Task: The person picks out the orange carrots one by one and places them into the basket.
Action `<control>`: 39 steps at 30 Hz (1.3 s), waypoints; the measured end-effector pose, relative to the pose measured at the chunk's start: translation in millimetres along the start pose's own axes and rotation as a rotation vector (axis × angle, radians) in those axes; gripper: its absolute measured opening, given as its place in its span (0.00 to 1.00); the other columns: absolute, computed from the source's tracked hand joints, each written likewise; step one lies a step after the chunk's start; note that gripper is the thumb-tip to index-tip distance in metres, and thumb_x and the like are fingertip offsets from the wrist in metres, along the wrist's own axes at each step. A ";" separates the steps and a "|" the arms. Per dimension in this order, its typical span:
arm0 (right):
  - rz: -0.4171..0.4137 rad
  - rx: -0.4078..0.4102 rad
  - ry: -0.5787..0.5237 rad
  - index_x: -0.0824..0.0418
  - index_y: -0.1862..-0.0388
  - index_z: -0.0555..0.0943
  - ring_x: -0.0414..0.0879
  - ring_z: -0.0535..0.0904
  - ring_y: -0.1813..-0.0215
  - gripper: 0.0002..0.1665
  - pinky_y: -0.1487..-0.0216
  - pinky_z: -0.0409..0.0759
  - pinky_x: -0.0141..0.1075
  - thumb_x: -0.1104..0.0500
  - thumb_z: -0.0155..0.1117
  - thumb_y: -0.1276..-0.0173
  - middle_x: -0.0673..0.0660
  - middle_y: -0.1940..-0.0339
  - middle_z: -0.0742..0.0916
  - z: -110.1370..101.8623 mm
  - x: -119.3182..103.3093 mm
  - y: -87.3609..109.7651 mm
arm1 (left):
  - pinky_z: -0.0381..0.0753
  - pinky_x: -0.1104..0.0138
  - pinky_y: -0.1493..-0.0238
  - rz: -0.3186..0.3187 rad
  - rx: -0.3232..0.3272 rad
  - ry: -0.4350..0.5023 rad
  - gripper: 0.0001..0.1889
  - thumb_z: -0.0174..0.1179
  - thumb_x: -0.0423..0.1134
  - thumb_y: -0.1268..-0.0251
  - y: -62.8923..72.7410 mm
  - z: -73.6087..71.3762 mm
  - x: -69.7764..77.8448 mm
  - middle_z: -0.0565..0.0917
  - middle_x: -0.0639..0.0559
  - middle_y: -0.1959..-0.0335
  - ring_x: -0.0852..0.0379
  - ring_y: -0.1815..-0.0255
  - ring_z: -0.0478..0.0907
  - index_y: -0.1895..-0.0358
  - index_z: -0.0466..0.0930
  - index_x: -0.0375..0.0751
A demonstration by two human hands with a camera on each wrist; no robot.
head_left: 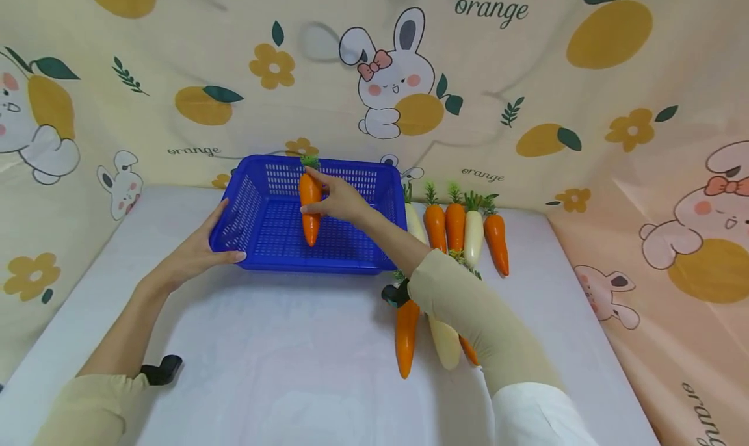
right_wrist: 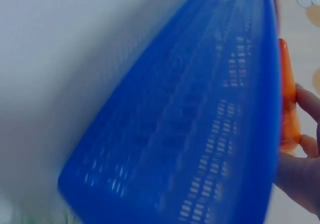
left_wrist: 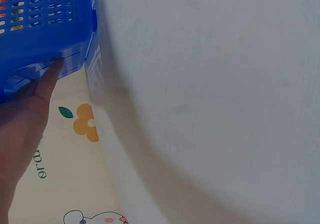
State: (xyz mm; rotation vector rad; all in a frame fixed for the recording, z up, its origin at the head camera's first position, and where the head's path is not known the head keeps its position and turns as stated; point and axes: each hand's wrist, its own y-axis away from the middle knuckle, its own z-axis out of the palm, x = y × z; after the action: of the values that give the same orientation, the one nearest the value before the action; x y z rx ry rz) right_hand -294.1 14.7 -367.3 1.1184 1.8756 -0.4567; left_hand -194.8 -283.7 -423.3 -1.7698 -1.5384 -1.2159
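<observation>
A blue plastic basket point(head_left: 281, 261) with slotted walls stands at the back of the table. My left hand point(head_left: 190, 254) lies against its left end, thumb along the front side and fingers stretched along the end wall. The left wrist view shows a straight finger on the slotted wall. Over the basket, my right hand point(head_left: 339, 199) pinches an orange toy carrot point(head_left: 311, 228), which hangs with green top up and tip down. The right wrist view catches the carrot point(right_wrist: 289, 98) beyond the basket wall point(right_wrist: 165, 114); whether it touches the basket floor I cannot tell.
Right of the basket lies a row of carrots point(head_left: 496, 238) and white radishes point(head_left: 474, 235). Nearer, another carrot point(head_left: 406, 342), a white radish point(head_left: 446, 345) and a partly hidden carrot lie under the right forearm. A printed cloth point(head_left: 351, 108) hangs behind the white table point(head_left: 292, 368).
</observation>
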 end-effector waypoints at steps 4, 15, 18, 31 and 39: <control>0.005 0.002 -0.006 0.48 0.19 0.56 0.51 0.79 0.47 0.50 0.55 0.84 0.33 0.56 0.72 0.35 0.63 0.32 0.75 21.6 -3.9 -15.2 | 0.38 0.31 0.29 -0.006 0.004 -0.005 0.61 0.69 0.46 0.38 0.1 0.6 1.3 0.28 0.41 0.19 0.30 0.21 0.30 0.22 0.22 0.67; 0.106 -0.006 -0.032 0.47 0.20 0.58 0.48 0.79 0.52 0.51 0.65 0.85 0.30 0.56 0.74 0.37 0.59 0.40 0.78 75.2 -11.3 -54.1 | 0.44 0.28 0.32 -0.004 -0.005 -0.011 0.59 0.67 0.47 0.36 0.7 -2.7 -1.2 0.29 0.39 0.19 0.27 0.23 0.36 0.23 0.21 0.70; 0.122 -0.001 0.045 0.46 0.19 0.58 0.47 0.79 0.53 0.52 0.65 0.84 0.29 0.55 0.74 0.37 0.59 0.38 0.78 85.7 -11.5 -60.4 | 0.44 0.28 0.32 -0.001 -0.005 -0.005 0.59 0.67 0.47 0.36 -0.3 -2.1 -3.0 0.29 0.40 0.19 0.27 0.22 0.36 0.22 0.22 0.69; 0.117 -0.064 0.222 0.41 0.19 0.54 0.46 0.77 0.47 0.53 0.38 0.76 0.37 0.50 0.73 0.36 0.56 0.34 0.78 96.6 -3.4 -65.5 | 0.45 0.29 0.31 0.015 0.003 -0.003 0.58 0.67 0.46 0.36 -1.5 0.0 -5.4 0.29 0.41 0.19 0.27 0.22 0.35 0.22 0.23 0.69; 0.036 -0.090 0.104 0.49 0.20 0.58 0.55 0.86 0.56 0.48 0.57 0.83 0.33 0.56 0.72 0.35 0.64 0.30 0.75 73.5 -1.2 -55.6 | 0.45 0.28 0.32 0.017 0.001 -0.003 0.58 0.67 0.45 0.35 -1.0 0.3 -6.0 0.30 0.39 0.19 0.26 0.23 0.38 0.22 0.23 0.68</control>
State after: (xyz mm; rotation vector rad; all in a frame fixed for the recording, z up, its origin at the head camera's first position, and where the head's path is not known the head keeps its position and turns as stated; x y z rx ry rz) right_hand -304.1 -64.7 -413.0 1.1330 1.9429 -0.2957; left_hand -195.4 -286.3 -428.7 -1.7815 -1.5221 -1.2045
